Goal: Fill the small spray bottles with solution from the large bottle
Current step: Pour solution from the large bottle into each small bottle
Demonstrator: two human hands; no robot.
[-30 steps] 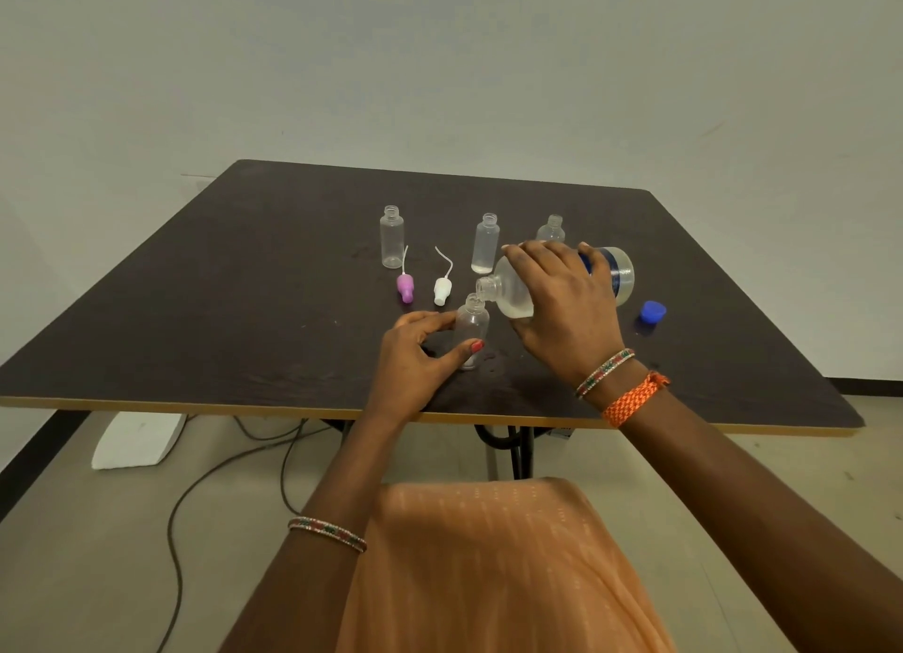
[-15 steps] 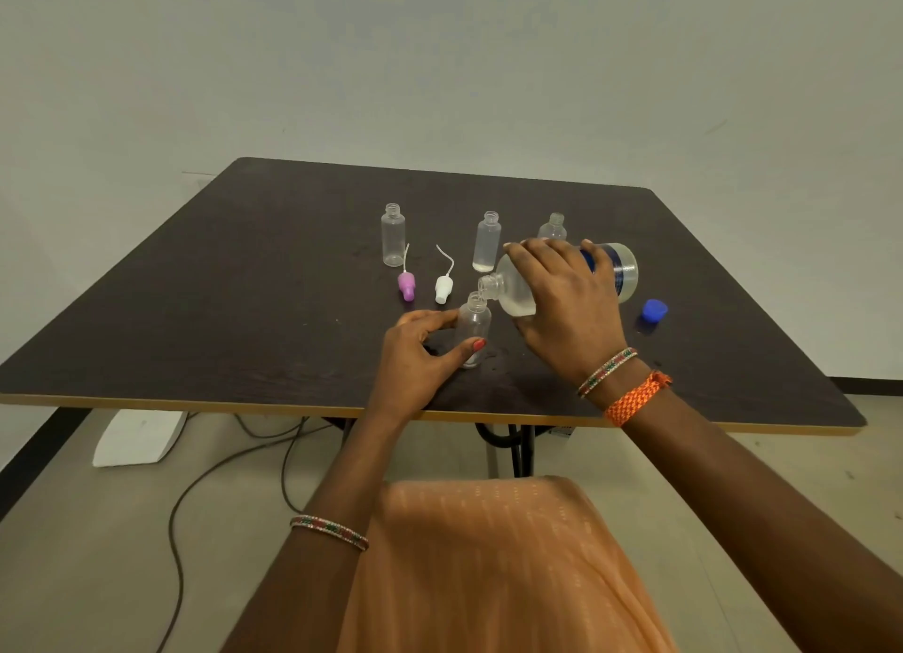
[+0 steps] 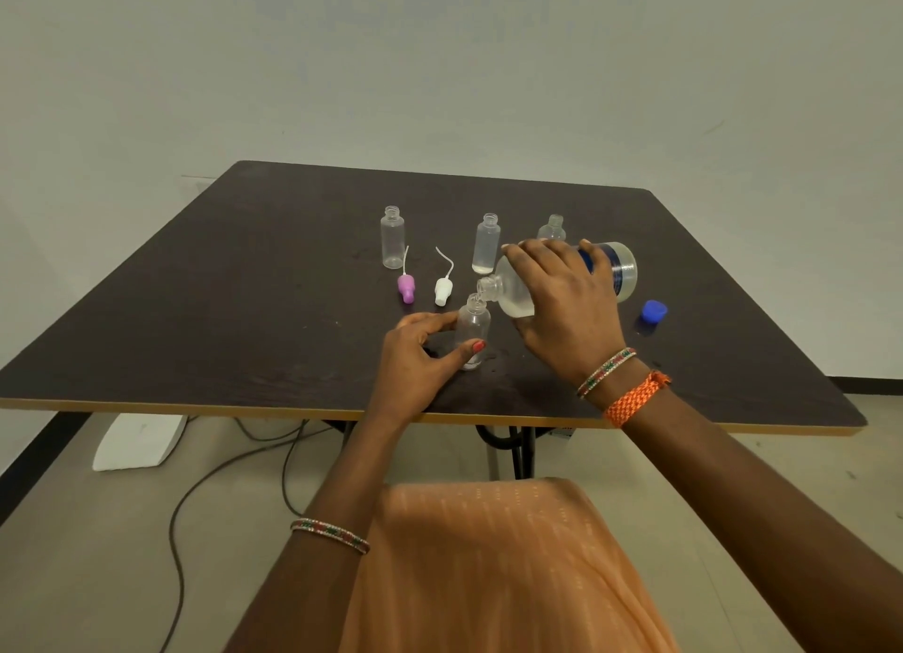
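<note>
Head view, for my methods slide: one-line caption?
Right hand tips the large bottle over a small bottle steadied by the left hand.

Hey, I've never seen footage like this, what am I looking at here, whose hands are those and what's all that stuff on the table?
No machine here: a camera worn on a person's head looks down at their own two hands. The right hand grips a large bottle, tipped so its mouth sits over a small bottle that the left hand pinches upright on the dark table. Behind stand three more small open bottles. Two spray tops, one purple and one white, lie loose, and a blue cap sits to the right.
</note>
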